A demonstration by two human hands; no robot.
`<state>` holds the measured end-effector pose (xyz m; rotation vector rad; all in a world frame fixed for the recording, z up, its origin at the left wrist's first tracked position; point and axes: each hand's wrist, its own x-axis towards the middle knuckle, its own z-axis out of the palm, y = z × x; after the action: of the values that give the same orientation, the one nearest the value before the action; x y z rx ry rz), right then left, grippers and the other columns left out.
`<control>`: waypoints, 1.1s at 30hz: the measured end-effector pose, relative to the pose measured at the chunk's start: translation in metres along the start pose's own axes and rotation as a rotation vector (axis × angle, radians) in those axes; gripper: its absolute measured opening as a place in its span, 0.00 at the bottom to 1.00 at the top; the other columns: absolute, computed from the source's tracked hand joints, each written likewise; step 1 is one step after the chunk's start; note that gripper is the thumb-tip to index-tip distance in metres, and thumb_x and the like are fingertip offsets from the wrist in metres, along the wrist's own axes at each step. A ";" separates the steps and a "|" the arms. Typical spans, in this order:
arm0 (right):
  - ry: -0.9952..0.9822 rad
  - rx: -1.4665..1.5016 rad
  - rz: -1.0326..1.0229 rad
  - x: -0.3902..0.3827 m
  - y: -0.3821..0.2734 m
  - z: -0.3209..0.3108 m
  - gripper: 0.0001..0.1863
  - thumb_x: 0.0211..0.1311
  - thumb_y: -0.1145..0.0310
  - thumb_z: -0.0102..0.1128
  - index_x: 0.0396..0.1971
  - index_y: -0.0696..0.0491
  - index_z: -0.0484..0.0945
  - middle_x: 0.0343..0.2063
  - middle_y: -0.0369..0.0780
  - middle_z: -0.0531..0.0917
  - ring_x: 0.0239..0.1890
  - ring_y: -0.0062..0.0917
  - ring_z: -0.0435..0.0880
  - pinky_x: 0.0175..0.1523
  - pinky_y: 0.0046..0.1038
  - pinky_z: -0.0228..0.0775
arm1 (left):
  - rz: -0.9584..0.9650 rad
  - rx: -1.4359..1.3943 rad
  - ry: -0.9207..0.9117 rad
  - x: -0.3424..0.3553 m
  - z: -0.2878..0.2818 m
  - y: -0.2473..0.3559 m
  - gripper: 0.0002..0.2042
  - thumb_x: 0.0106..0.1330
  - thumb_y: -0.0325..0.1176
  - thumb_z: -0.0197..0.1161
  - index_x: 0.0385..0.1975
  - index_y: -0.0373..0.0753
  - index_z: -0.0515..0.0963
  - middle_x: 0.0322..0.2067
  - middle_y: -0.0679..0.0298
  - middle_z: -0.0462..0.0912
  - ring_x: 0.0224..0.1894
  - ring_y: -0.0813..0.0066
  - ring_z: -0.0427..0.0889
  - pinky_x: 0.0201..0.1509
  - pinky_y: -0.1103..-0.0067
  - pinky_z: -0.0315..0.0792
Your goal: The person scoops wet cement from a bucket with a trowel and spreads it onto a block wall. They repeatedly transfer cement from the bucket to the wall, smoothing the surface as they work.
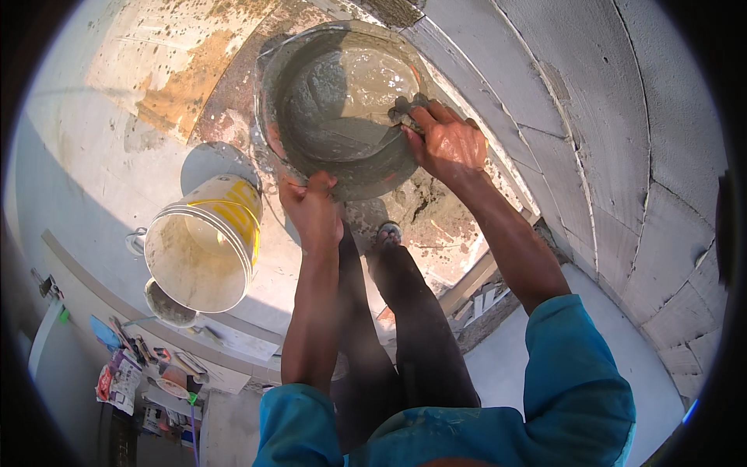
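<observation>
Between both grips, the heavy-looking tub (373,179) offers its rim (274,140), left hand (311,206) clamped there, right hand (451,148) around perhaps a trowel (403,117).

Mortar (354,86) v. glossy, bucket (227,196) smooth plstc, wall blks (607,136) matt.

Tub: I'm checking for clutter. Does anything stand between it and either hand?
Nothing visible blocks the left hand, which grips the tub at its near edge. The right hand is at the right edge, with only a grey lump before it. The bucket stands apart, left.
</observation>
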<state>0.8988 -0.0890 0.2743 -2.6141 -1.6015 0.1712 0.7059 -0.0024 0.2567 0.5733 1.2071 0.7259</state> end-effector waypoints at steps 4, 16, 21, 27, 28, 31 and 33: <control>0.108 -0.002 0.032 -0.022 0.006 -0.039 0.18 0.57 0.55 0.74 0.46 0.43 0.86 0.32 0.33 0.83 0.32 0.27 0.84 0.35 0.33 0.73 | -0.026 -0.010 0.066 -0.010 0.017 0.021 0.19 0.54 0.14 0.54 0.47 0.37 0.74 0.35 0.68 0.76 0.34 0.79 0.76 0.33 0.84 0.69; -0.526 0.631 0.429 0.086 0.105 -0.081 0.33 0.62 0.45 0.67 0.57 0.57 0.81 0.37 0.44 0.86 0.41 0.26 0.85 0.42 0.31 0.77 | -0.114 0.104 0.181 -0.012 -0.027 0.035 0.12 0.55 0.20 0.58 0.39 0.38 0.73 0.28 0.66 0.76 0.22 0.80 0.72 0.19 0.81 0.62; 0.073 0.505 0.408 0.064 0.082 -0.245 0.27 0.64 0.46 0.64 0.53 0.52 0.83 0.27 0.43 0.87 0.34 0.32 0.88 0.39 0.36 0.77 | -0.041 0.105 0.181 -0.049 -0.018 0.075 0.10 0.55 0.20 0.57 0.36 0.39 0.73 0.27 0.66 0.76 0.24 0.81 0.73 0.20 0.82 0.61; -0.403 0.049 0.093 -0.015 -0.005 -0.198 0.18 0.64 0.51 0.65 0.48 0.44 0.85 0.35 0.42 0.87 0.37 0.39 0.87 0.43 0.43 0.78 | 0.049 -0.004 0.030 -0.088 0.032 0.091 0.12 0.52 0.17 0.57 0.36 0.39 0.73 0.30 0.65 0.77 0.29 0.79 0.74 0.29 0.82 0.66; -0.230 0.042 0.047 -0.023 -0.004 -0.175 0.17 0.62 0.51 0.67 0.45 0.45 0.85 0.32 0.40 0.86 0.33 0.38 0.87 0.40 0.41 0.77 | 0.067 -0.005 0.000 -0.093 0.039 0.092 0.16 0.53 0.16 0.56 0.41 0.38 0.73 0.32 0.66 0.77 0.30 0.79 0.74 0.30 0.82 0.68; 0.169 -0.011 -0.064 -0.032 -0.002 -0.166 0.16 0.60 0.53 0.69 0.43 0.47 0.85 0.30 0.37 0.83 0.28 0.35 0.85 0.34 0.37 0.75 | 0.082 -0.012 -0.036 -0.102 0.051 0.102 0.23 0.53 0.14 0.55 0.51 0.38 0.73 0.36 0.66 0.78 0.32 0.80 0.75 0.31 0.83 0.70; 0.249 -0.043 -0.074 -0.038 0.002 -0.176 0.16 0.59 0.54 0.70 0.42 0.47 0.85 0.30 0.36 0.82 0.26 0.33 0.84 0.31 0.34 0.74 | -0.009 -0.015 -0.013 -0.102 0.052 0.105 0.24 0.53 0.14 0.54 0.53 0.38 0.73 0.35 0.67 0.77 0.31 0.81 0.75 0.27 0.84 0.68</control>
<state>0.9063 -0.1239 0.4504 -2.4825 -1.6263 -0.1867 0.7168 -0.0128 0.4119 0.5592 1.1912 0.7218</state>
